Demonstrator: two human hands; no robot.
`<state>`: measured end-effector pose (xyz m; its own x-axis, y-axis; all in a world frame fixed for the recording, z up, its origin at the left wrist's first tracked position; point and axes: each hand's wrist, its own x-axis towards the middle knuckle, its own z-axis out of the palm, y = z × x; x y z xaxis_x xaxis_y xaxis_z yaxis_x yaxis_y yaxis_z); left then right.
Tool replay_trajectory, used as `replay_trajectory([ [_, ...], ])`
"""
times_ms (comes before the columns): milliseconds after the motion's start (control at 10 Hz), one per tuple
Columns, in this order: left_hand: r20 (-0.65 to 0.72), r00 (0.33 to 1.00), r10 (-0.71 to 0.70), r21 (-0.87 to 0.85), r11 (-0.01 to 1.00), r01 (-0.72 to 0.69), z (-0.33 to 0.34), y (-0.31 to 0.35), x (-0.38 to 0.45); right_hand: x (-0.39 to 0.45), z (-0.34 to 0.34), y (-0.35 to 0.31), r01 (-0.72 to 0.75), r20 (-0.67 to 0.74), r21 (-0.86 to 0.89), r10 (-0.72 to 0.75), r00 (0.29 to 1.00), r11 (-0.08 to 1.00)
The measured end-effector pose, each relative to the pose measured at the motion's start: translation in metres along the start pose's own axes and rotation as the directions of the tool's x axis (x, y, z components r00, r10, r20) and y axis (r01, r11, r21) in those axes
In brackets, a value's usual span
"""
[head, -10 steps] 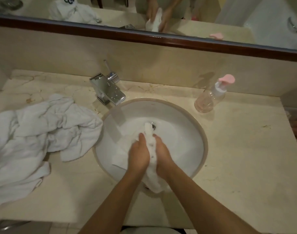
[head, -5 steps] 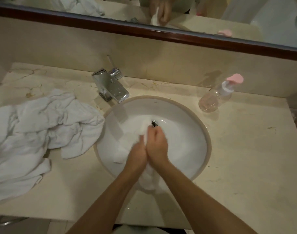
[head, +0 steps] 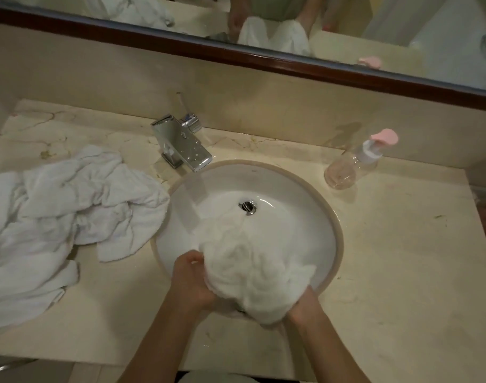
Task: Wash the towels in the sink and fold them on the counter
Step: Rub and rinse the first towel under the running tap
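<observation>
Nearest the camera, the left hand (head: pixel 193 280) and the right hand (head: pixel 305 304) are each clamping an edge of one small white terry towel (head: pixel 253 269), holding it over the near rim of the round white basin (head: pixel 327 236). A moment ago the two hands were pressing together, rubbing the cloth bunched between them lower in the bowl; now they are pulling apart and the towel is opening out between them, its far part trailing toward the metal drain plug (head: pixel 247 207). That probably means the scrubbing of this piece is ending and wringing or lifting out is coming, though no folding is starting yet.

To the left, on the beige marble counter (head: pixel 402 272), a rumpled heap of white towels (head: pixel 65 217) is lying just beside the basin; how many pieces it is holding cannot be told, so the sure count is one towel in the hands plus that heap. Farther back, one square chrome tap (head: pixel 181 146) is standing with no water running that I can see, and one clear pump bottle with a pink head (head: pixel 355 164) is sitting at the right. Beyond, one wood-framed mirror (head: pixel 264 62) is reflecting the hands and towel.
</observation>
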<state>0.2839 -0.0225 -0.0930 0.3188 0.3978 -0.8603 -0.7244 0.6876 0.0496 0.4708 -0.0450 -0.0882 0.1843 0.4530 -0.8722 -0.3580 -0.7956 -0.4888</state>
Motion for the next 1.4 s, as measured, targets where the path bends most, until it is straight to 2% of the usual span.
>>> replay_trajectory([
  [100,-0.009,0.999,0.039,0.033,0.999,-0.038,-0.005,0.001,0.01,0.0,0.006,0.014,-0.086,0.093,-0.013,0.087,0.992,0.996],
  [200,-0.183,0.893,0.411,0.631,0.746,-0.213,0.015,0.006,0.014,-0.01,0.031,-0.011,0.008,0.176,-0.19,0.026,0.984,0.982],
  [300,-0.123,0.779,0.615,0.895,0.408,-0.181,0.038,-0.01,0.007,-0.028,0.061,-0.033,0.25,0.203,-0.218,-0.206,0.957,0.943],
  [400,0.091,0.758,0.646,0.957,0.152,-0.245,0.063,-0.044,-0.017,-0.013,0.078,-0.052,0.458,0.073,-0.326,-0.461,0.884,0.827],
  [500,0.043,0.79,0.612,0.958,0.198,-0.205,0.064,-0.027,-0.01,0.01,0.084,-0.062,0.356,0.052,-0.376,-0.364,0.93,0.855],
  [600,-0.093,0.821,0.563,0.844,0.482,-0.235,0.068,0.003,0.001,-0.001,0.089,-0.045,0.553,0.281,-0.561,-0.487,0.827,0.616],
  [700,0.041,0.787,0.616,0.935,0.254,-0.248,0.075,-0.018,-0.008,0.016,0.094,-0.068,0.454,0.066,-0.594,-0.522,0.85,0.664],
  [800,0.119,0.778,0.617,0.95,0.156,-0.27,0.08,-0.015,-0.014,0.03,0.094,-0.085,0.35,-0.007,-0.459,-0.398,0.917,0.816],
  [900,0.053,0.79,0.61,0.934,0.249,-0.256,0.077,0.019,0.01,0.007,0.1,-0.057,0.504,0.249,-0.544,-0.445,0.86,0.671],
  [1000,0.156,0.805,0.573,0.96,0.104,-0.26,0.072,-0.006,-0.007,0.02,0.095,-0.066,0.457,0.082,-0.61,-0.522,0.849,0.647],
  [1100,0.234,0.804,0.547,0.917,0.149,-0.369,0.057,-0.027,-0.024,0.038,0.072,-0.095,0.335,-0.157,-0.108,-0.349,0.924,0.936],
  [1200,0.03,0.786,0.617,0.728,0.526,-0.44,0.039,-0.008,-0.015,0.039,0.031,-0.088,0.115,-0.015,0.431,-0.12,0.993,0.895],
  [1300,-0.003,0.907,0.421,0.195,0.89,-0.412,0.009,0.005,0.002,0.037,-0.003,-0.048,0.051,0.067,0.417,-0.087,0.994,0.908],
  [1400,0.188,0.962,0.2,-0.076,0.979,-0.189,-0.009,0.003,-0.001,0.03,-0.013,-0.002,-0.068,0.172,0.26,0.023,0.985,0.963],
])
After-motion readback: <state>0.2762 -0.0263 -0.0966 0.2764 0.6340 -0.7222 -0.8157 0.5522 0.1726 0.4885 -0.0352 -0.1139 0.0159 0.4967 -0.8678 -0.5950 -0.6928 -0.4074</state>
